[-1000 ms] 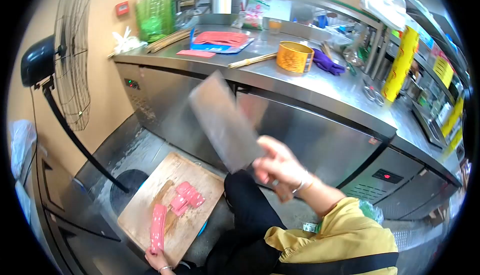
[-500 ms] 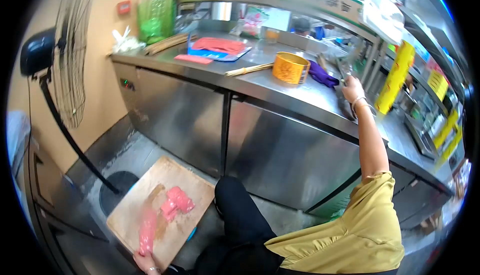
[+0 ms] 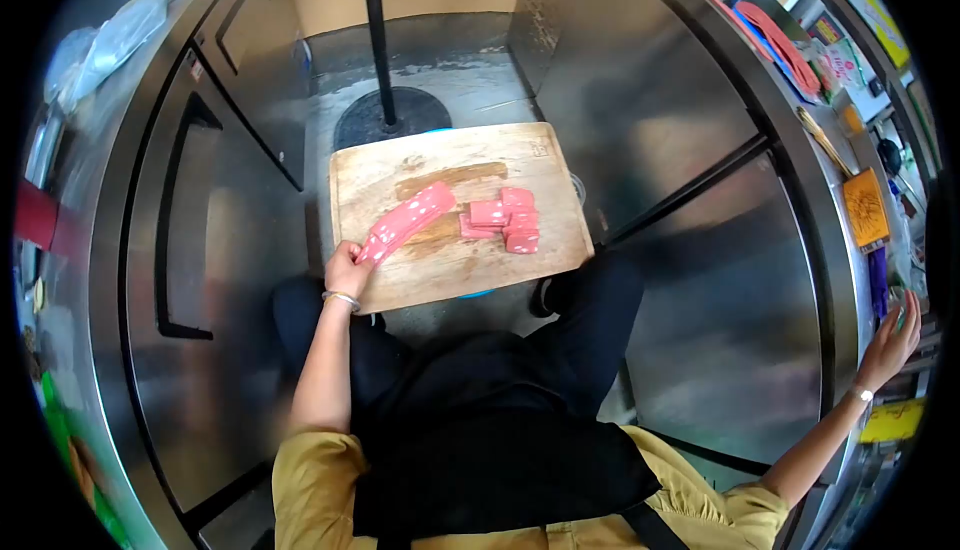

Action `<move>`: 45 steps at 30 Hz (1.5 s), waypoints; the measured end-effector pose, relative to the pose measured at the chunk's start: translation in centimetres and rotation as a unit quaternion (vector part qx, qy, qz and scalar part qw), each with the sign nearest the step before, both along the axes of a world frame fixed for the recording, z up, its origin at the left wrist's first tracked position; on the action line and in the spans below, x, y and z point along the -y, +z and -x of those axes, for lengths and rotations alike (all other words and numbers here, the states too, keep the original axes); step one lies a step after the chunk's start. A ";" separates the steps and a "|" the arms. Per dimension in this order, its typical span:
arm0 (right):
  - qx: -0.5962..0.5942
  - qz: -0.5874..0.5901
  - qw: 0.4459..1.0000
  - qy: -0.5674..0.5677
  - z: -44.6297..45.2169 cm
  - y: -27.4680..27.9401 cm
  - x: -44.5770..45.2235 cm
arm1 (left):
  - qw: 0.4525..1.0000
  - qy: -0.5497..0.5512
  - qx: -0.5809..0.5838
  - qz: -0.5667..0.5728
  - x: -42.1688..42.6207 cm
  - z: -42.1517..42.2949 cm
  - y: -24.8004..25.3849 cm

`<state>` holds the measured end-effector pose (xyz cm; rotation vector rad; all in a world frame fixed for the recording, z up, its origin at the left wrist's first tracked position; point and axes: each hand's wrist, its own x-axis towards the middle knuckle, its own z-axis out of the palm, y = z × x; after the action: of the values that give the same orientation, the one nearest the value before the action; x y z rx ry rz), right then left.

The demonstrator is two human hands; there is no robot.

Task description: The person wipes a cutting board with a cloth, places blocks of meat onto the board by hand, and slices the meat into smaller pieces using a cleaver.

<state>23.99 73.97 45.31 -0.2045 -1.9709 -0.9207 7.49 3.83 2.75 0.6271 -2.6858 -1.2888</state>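
A long strip of pink meat (image 3: 408, 222) with white flecks lies slantwise on a wooden cutting board (image 3: 545, 185). Its near end is pinched in the fingers of my left hand (image 3: 346, 272), at the board's left front corner. To the right of the strip, several shorter pink meat pieces (image 3: 505, 220) are bunched together, some overlapping. Far out to the right, my right hand (image 3: 890, 345) is raised at the steel counter's edge. Its fingers are apart and I see nothing held in them. A purple cloth (image 3: 878, 280) is close beyond it.
Steel cabinets stand on both sides, with a black fan base (image 3: 392, 118) on the floor behind the board. Along the right counter are a yellow tape roll (image 3: 865, 208), thin sticks (image 3: 823, 140) and a blue tray (image 3: 780, 50) of pink slices. A plastic bag (image 3: 120, 45) lies upper left.
My view has swung from the right counter down to the board. My left hand still grips the meat strip. My right hand is still out at the counter, now with its fingers apart.
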 end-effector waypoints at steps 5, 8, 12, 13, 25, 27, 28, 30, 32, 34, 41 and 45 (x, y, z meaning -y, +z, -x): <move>0.221 0.314 0.862 0.332 6.4 -10.0 20.1 | 0.961 -0.062 -0.028 -0.266 0.8 0.8 1.8; 0.340 0.391 0.752 0.408 11.9 -17.2 25.1 | 0.944 -0.056 -0.025 -0.325 -1.9 2.7 5.0; 0.373 0.487 0.608 0.504 18.5 -26.1 30.5 | 0.994 -0.033 0.033 -0.098 -1.6 6.5 -0.6; 0.387 0.499 0.587 0.506 19.8 -27.7 31.5 | 0.997 -0.024 0.062 0.028 -2.3 6.4 0.0; 0.321 0.590 0.564 0.481 26.6 -35.7 32.5 | 0.974 -0.078 0.212 -0.005 -2.0 8.6 1.8; 0.318 0.589 0.547 0.503 27.5 -36.0 32.3 | 0.960 -0.064 0.226 -0.152 -2.0 8.8 1.4; 0.311 0.590 0.547 0.505 27.9 -36.4 32.2 | 0.960 -0.065 0.224 -0.153 -2.1 8.8 1.5; 0.309 0.597 0.559 0.486 28.4 -36.2 31.7 | 0.960 -0.098 0.231 -0.124 -2.3 8.6 2.8; 0.288 0.618 0.543 0.491 28.9 -35.8 31.7 | 0.953 -0.149 0.215 -0.154 -2.1 8.6 4.0; 0.276 0.636 0.521 0.497 29.5 -35.4 31.9 | 0.952 -0.142 0.199 -0.186 -3.4 8.8 5.9; 0.302 0.632 0.518 0.492 30.2 -35.0 32.5 | 0.960 -0.193 0.201 -0.020 -4.5 12.2 2.6; 0.313 0.610 0.526 0.503 30.3 -34.9 32.5 | 0.962 -0.210 0.154 0.075 -5.2 11.9 2.0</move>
<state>-6.34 41.46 10.37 0.5659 -2.4288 1.4458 -4.41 9.01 4.80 0.2613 -3.2716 -1.1228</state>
